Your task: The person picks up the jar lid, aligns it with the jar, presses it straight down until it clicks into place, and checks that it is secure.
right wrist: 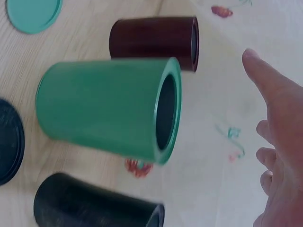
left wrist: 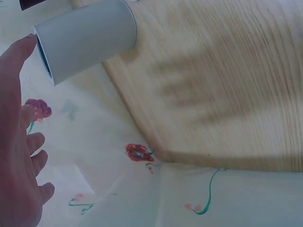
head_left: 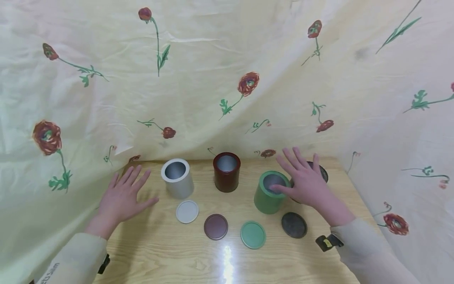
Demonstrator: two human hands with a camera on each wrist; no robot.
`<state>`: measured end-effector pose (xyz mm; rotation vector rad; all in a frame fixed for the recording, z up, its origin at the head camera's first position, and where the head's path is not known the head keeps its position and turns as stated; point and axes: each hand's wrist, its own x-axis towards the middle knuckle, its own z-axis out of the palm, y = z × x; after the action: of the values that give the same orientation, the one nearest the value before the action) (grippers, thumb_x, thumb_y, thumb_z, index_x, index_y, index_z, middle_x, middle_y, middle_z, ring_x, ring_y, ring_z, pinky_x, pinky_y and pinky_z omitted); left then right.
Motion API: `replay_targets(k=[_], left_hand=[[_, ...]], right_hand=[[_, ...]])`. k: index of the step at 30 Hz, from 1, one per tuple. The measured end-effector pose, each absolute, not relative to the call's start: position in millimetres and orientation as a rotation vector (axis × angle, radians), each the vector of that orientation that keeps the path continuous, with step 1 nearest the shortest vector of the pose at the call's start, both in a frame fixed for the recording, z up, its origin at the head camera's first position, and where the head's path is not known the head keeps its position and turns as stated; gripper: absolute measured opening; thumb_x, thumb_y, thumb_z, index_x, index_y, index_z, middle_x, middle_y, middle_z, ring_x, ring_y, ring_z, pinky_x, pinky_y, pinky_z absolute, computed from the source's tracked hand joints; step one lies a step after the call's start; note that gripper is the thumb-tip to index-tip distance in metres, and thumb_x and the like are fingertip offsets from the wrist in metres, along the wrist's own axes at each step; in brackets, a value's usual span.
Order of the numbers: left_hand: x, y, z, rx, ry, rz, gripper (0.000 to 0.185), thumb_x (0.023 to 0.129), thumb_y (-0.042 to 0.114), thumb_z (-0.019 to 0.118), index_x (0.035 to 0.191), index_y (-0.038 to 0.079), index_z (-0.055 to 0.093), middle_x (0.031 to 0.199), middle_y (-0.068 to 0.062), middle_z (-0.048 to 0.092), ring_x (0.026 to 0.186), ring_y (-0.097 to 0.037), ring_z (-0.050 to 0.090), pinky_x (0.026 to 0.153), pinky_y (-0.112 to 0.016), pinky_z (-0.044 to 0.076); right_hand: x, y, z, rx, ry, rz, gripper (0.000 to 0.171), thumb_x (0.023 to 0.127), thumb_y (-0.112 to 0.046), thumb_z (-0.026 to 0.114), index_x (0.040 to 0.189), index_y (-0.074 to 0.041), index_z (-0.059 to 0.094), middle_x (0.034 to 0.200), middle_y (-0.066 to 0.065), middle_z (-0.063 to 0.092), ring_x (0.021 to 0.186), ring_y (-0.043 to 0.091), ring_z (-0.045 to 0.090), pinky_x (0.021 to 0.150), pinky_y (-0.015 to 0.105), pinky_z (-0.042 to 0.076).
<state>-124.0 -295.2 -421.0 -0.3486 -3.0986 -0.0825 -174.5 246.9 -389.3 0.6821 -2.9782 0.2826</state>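
The left hand (head_left: 122, 197) hovers flat above the pale wooden table (head_left: 159, 248), fingers straight and spread, holding nothing; the white cylindrical metal tin (head_left: 177, 178) stands just beside it to the right, upright and open-topped, and the left wrist view shows the fingertips near its rim without touching. In front of that tin lies its round white lid (head_left: 187, 211), flat on the wood. Next along stands the dark red cylindrical tin (head_left: 226, 171), also open, with a flat dark red lid (head_left: 215, 226) lying before it. Then comes the green cylindrical tin (head_left: 269, 192), with the round green lid (head_left: 253, 234) flat on the table nearer the person. The right hand (head_left: 306, 183) is spread with straight fingers over the gap between the green tin and a black cylindrical tin (head_left: 320, 170) mostly hidden behind it; the thumb reaches over the green rim, though whether it touches cannot be told. A flat black lid (head_left: 294, 225) lies in front. Each lid sits by the tin of its own colour, seemingly so pairs stay easy to match. A cream cloth printed with red flowers (head_left: 248, 83) hangs behind and drapes both sides of the table.
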Motion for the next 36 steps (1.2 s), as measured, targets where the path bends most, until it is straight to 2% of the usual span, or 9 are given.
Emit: replay_targets(k=[7,12,18,27,36], left_hand=[[-118,-295,-428,-0.356,-3.146,-0.032,0.100,0.095,0.078,0.058,0.168,0.013,0.036,0.174,-0.024,0.025,0.160,-0.047,0.022,0.128,-0.071,0.007],[-113,-295,-439,-0.384,-3.163,0.016,0.100,0.094,0.079,0.058,0.167,0.013,0.038,0.172,-0.025,0.029,0.159,-0.047,0.024,0.127,-0.072,0.008],[-109,-293,-454,-0.419,-3.138,0.024,0.098,0.093,0.077,0.061,0.165,0.013,0.042,0.170,-0.024,0.033,0.157,-0.047,0.029,0.127,-0.072,0.013],[-102,-288,-478,-0.426,-3.132,-0.006,0.098,0.090,0.077,0.064,0.163,0.014,0.047,0.168,-0.022,0.039,0.155,-0.046,0.035,0.126,-0.072,0.018],[-98,-280,-502,-0.434,-3.136,-0.070,0.095,0.090,0.073,0.069,0.161,0.013,0.050,0.166,-0.023,0.042,0.153,-0.046,0.038,0.125,-0.072,0.021]], right_hand=[[-174,211,-392,0.811,-2.887,0.292,0.103,0.087,-0.063,0.081,0.168,-0.016,0.038,0.177,0.013,0.024,0.164,0.040,0.012,0.123,0.079,-0.002],[-170,187,-401,0.906,-2.851,0.304,0.100,0.087,-0.065,0.079,0.166,-0.014,0.042,0.176,0.012,0.026,0.164,0.039,0.017,0.126,0.075,0.001],[-167,162,-414,1.024,-2.789,0.350,0.101,0.087,-0.066,0.078,0.166,-0.015,0.041,0.174,0.012,0.032,0.163,0.039,0.019,0.128,0.070,-0.002],[-158,131,-428,1.126,-2.819,0.408,0.098,0.090,-0.068,0.074,0.166,-0.016,0.041,0.173,0.009,0.034,0.164,0.034,0.020,0.130,0.066,0.010],[-159,112,-452,1.197,-2.869,0.521,0.099,0.089,-0.067,0.077,0.165,-0.014,0.043,0.174,0.011,0.031,0.164,0.034,0.020,0.130,0.065,0.012]])
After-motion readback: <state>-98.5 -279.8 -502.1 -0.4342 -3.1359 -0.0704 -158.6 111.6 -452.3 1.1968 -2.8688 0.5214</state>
